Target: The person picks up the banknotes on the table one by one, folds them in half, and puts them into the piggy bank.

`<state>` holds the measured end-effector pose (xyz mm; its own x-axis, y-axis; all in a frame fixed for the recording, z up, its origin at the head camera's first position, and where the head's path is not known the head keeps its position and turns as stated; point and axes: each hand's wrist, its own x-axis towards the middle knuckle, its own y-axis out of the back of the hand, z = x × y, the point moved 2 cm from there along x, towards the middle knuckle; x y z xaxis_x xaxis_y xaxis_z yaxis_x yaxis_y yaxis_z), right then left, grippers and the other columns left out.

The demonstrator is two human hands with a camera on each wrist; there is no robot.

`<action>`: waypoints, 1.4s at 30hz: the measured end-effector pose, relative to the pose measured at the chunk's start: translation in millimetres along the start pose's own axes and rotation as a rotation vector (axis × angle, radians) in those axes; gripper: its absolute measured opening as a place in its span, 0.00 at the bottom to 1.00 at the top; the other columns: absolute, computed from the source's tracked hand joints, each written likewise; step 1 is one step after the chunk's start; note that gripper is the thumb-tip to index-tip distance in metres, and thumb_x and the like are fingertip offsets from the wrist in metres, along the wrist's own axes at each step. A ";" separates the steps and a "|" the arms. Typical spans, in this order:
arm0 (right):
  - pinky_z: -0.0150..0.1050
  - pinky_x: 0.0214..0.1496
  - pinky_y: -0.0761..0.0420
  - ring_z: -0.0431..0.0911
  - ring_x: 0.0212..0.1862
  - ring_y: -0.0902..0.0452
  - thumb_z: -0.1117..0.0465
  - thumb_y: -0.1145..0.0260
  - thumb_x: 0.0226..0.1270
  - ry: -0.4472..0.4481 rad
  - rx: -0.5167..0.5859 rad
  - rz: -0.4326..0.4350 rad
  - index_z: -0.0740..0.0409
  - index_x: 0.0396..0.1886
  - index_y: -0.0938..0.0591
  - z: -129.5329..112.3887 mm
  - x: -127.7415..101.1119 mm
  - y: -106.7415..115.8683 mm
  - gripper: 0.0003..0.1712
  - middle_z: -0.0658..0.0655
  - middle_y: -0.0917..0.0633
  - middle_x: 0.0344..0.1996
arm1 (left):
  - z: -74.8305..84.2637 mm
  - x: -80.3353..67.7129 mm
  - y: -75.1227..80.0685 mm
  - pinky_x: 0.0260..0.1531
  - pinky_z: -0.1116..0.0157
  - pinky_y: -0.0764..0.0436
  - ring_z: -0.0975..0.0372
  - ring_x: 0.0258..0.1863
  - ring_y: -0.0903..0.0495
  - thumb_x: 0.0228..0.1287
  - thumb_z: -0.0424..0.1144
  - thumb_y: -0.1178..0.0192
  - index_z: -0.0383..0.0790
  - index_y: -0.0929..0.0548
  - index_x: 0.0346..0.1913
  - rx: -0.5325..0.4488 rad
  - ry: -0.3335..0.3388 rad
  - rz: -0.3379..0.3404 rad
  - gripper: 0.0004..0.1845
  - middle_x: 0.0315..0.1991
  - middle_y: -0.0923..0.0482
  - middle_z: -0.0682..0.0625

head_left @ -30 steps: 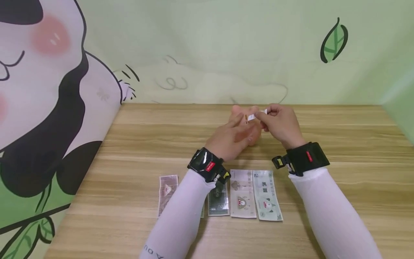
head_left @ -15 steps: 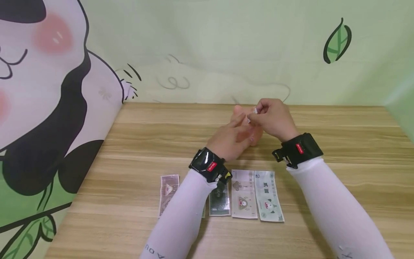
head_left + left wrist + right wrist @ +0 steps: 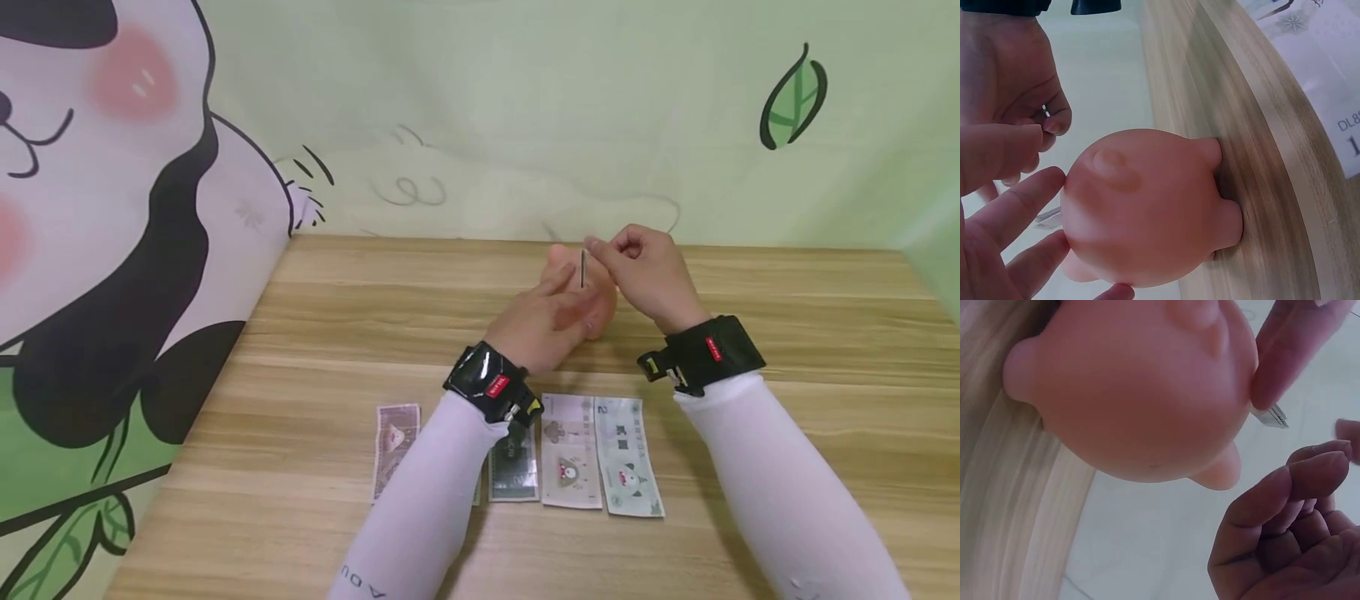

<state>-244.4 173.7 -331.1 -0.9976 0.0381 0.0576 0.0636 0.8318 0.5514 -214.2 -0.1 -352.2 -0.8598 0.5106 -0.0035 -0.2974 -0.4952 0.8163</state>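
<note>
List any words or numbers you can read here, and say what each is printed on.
"2": top left corner of the green banknote.
"DL8" above "1", cut off at the frame edge: white paper in the left wrist view.
White letters on the left sleeve: not clearly readable.
Red wrist strap tags and the other banknotes' print: too small.

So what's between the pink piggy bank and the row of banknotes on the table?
In the head view, only bare wooden table lies between the piggy bank and the banknotes; the left hand and its wrist reach over that strip.
</note>
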 end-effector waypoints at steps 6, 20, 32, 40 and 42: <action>0.35 0.22 0.34 0.42 0.23 0.34 0.41 0.38 0.76 -0.031 0.027 -0.015 0.57 0.43 0.21 1.7 5.5 -4.9 0.22 0.47 0.26 0.21 | -1.1 0.5 0.0 0.79 0.48 0.37 0.45 0.79 0.38 0.79 0.55 0.47 0.60 0.30 0.76 -0.001 0.001 -0.006 0.26 0.85 0.53 0.51; 0.37 0.36 0.25 0.50 0.42 0.25 0.57 0.38 0.77 0.031 -0.041 -0.085 0.58 0.53 0.14 0.0 6.0 -7.8 0.14 0.59 0.17 0.40 | -0.5 2.2 -2.2 0.78 0.50 0.35 0.47 0.79 0.37 0.79 0.55 0.47 0.59 0.29 0.76 0.014 -0.016 -0.011 0.26 0.85 0.54 0.53; 0.38 0.43 0.24 0.50 0.49 0.25 0.61 0.30 0.72 -0.005 -0.021 -0.134 0.58 0.52 0.12 3.7 1.6 -10.3 0.12 0.60 0.15 0.47 | -0.1 1.6 -1.3 0.78 0.46 0.35 0.45 0.78 0.35 0.80 0.55 0.48 0.60 0.31 0.77 0.009 -0.018 -0.022 0.26 0.85 0.55 0.53; 0.37 0.41 0.23 0.49 0.49 0.24 0.61 0.34 0.72 -0.027 -0.035 -0.080 0.60 0.51 0.13 7.2 1.3 -12.9 0.13 0.61 0.15 0.48 | -1.2 1.2 -0.8 0.79 0.49 0.36 0.48 0.79 0.38 0.80 0.53 0.47 0.59 0.30 0.77 0.010 -0.021 -0.021 0.26 0.85 0.54 0.52; 0.37 0.40 0.24 0.49 0.47 0.24 0.60 0.33 0.70 -0.026 -0.040 -0.057 0.60 0.49 0.13 7.4 2.3 -14.7 0.13 0.59 0.16 0.44 | -1.4 0.9 -1.0 0.78 0.48 0.35 0.49 0.79 0.38 0.80 0.54 0.48 0.59 0.30 0.77 0.006 -0.016 -0.025 0.26 0.85 0.54 0.52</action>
<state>-247.8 165.7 -345.3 -1.0000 0.0056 0.0041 0.0069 0.8104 0.5859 -215.3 -0.2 -353.8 -0.8456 0.5336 -0.0145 -0.3159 -0.4784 0.8193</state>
